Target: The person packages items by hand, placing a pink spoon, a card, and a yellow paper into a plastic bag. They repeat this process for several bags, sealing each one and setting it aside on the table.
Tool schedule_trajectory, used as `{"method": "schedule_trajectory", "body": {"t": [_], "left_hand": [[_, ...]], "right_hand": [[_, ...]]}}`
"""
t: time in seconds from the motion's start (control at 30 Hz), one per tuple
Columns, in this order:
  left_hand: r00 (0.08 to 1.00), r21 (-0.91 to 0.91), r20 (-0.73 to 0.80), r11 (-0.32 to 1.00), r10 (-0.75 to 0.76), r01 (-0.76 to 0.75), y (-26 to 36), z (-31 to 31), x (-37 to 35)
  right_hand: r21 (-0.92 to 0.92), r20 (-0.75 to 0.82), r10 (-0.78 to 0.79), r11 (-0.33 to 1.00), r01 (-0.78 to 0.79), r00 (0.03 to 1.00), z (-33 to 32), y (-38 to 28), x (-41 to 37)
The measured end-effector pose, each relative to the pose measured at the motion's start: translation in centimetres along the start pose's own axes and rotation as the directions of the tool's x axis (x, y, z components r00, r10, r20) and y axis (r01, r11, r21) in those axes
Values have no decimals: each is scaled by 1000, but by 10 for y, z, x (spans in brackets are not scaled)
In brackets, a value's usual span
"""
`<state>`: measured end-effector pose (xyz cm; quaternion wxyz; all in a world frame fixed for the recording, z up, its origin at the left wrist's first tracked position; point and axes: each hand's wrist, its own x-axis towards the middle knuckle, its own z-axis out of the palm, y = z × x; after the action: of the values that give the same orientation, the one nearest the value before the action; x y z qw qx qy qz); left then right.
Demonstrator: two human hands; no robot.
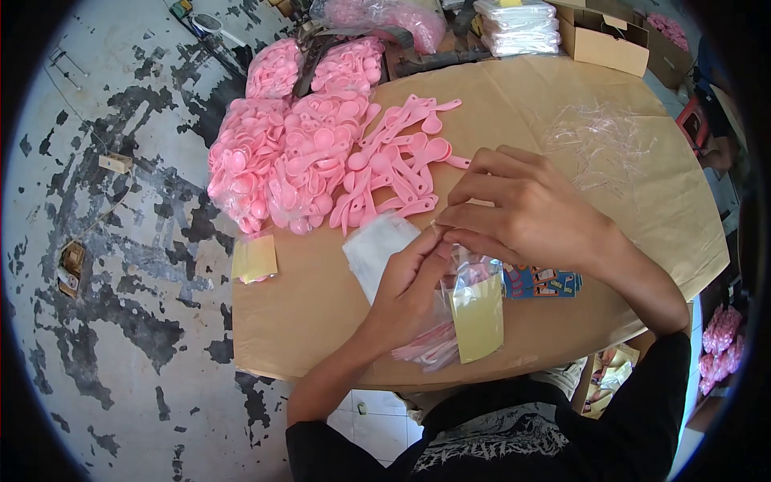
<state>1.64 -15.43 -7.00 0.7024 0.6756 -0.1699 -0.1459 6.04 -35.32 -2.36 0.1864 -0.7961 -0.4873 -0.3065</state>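
Head view. Table (498, 104), covered in brown paper, curved far edge. Bagged pink spoons (281, 153), heaped at the far left of the table. Loose pink spoons (393, 173), in a pile just beside the bags. Cardboard box (606, 50), open, beyond the far edge. Right hand (522, 209) and left hand (409, 281), 1 each: fingertips brought together, pinching the top of a clear bag near the front edge. Clear bag (467, 269), 1, hanging below the fingers, pink items inside; yellow card (478, 321) at its front. Plastic sleeves (376, 247), stacked, partly behind the left hand. Blue printed cards (554, 283), below the right wrist. Yellow-carded packet (255, 257), 1, at the left edge. Thin clear strands (598, 140), scattered at far right.
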Motion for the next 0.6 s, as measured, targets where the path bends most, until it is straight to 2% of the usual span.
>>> {"method": "schedule_trajectory", "body": {"t": [0.1, 0.2, 0.3, 0.4, 0.43, 0.5, 0.53, 0.6], "left_hand": [[999, 34, -26, 999, -27, 28, 8, 8, -4], [996, 63, 36, 995, -76, 73, 12, 7, -3], [987, 288, 78, 951, -143, 115, 3, -1, -2], [990, 16, 100, 995, -103, 102, 2, 5, -2], [989, 1, 105, 994, -106, 107, 4, 8, -4], [987, -32, 121, 993, -105, 110, 8, 15, -5], [988, -130, 119, 985, -99, 114, 7, 13, -2], [990, -327, 109, 937, -94, 126, 2, 3, 4]], "right_hand": [[-16, 14, -20, 1000, 20, 1000, 2, 2, -2], [13, 9, -40, 999, 39, 999, 9, 4, -4], [51, 22, 0, 999, -2, 1000, 13, 3, -5], [131, 34, 143, 981, -146, 989, 14, 9, -8], [163, 41, 203, 965, -207, 978, 13, 14, -9], [381, 58, 408, 835, -398, 911, -4, 26, -4], [477, 84, 501, 739, -476, 861, -14, 35, -1], [653, -19, 487, 668, -358, 873, -31, 68, -6]]}}
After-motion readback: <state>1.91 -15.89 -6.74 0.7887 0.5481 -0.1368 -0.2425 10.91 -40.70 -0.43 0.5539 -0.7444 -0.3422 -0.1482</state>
